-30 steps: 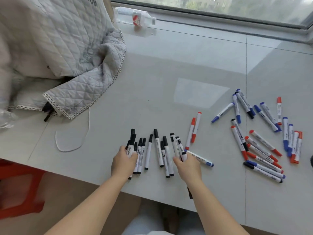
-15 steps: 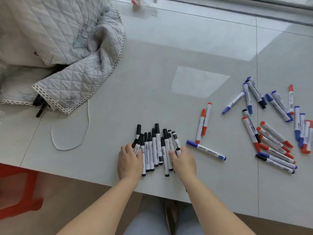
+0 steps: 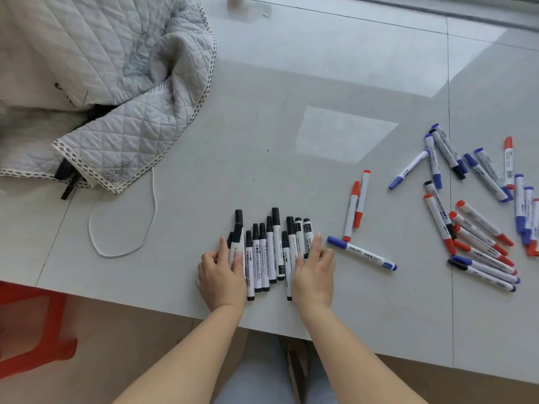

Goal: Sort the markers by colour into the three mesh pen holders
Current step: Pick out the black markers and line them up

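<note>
Several black-capped markers [image 3: 269, 252] lie side by side in a tight row near the table's front edge. My left hand [image 3: 223, 275] presses against the row's left end, its fingers lying on the outer markers. My right hand [image 3: 313, 272] presses against the right end, fingers flat. A blue marker [image 3: 361, 253] lies just right of my right hand. Two red markers [image 3: 356, 205] lie a little farther back. A mixed heap of red, blue and black markers [image 3: 478, 205] is spread at the right. No mesh pen holder is in view.
A grey quilted cover [image 3: 116, 83] is bunched at the back left, with a white cord [image 3: 122, 228] looping out onto the grey table [image 3: 291, 83]. A red stool [image 3: 32, 325] stands below the table's front left. My knees show under the front edge.
Both hands have moved toward each other and pushed the spread black markers into one tight row. The view has tilted down and closer.
</note>
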{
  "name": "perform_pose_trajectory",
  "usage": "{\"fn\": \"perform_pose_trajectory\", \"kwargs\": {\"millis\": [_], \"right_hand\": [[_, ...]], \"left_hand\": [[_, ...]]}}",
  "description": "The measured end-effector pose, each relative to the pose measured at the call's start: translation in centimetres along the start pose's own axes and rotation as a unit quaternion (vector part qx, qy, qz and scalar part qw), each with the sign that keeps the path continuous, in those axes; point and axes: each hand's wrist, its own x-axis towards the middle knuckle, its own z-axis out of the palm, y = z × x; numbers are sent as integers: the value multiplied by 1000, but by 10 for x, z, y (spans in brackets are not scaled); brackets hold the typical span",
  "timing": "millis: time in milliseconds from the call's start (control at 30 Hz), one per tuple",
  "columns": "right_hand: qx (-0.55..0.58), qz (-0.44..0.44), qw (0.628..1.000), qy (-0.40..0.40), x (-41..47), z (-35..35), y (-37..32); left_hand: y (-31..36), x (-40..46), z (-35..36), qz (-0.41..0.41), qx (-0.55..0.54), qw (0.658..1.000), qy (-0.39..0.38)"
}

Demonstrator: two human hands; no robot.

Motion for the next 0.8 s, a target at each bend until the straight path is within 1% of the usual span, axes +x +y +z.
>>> {"fn": "perform_pose_trajectory", "kwargs": {"millis": [100, 233, 333, 433, 633, 800], "right_hand": [[-25, -14, 1000, 2, -1, 3, -1], [-61, -28, 998, 4, -4, 7, -2], [-95, -54, 994, -7, -7, 11, -3], [-89, -88, 992, -21, -5, 17, -3], [-48, -53, 997, 6, 5, 22, -4], [-52, -28, 998, 17, 12, 19, 0]], "left_hand": [[-5, 1, -1, -27, 21, 999, 16], [-6, 4, 3, -49, 21, 999, 12], [-4, 4, 4, -42, 11, 999, 12], [-5, 4, 6, -23, -1, 1000, 9], [-7, 3, 8, -7, -12, 1000, 18], [-9, 4, 6, -2, -8, 1000, 11]]}}
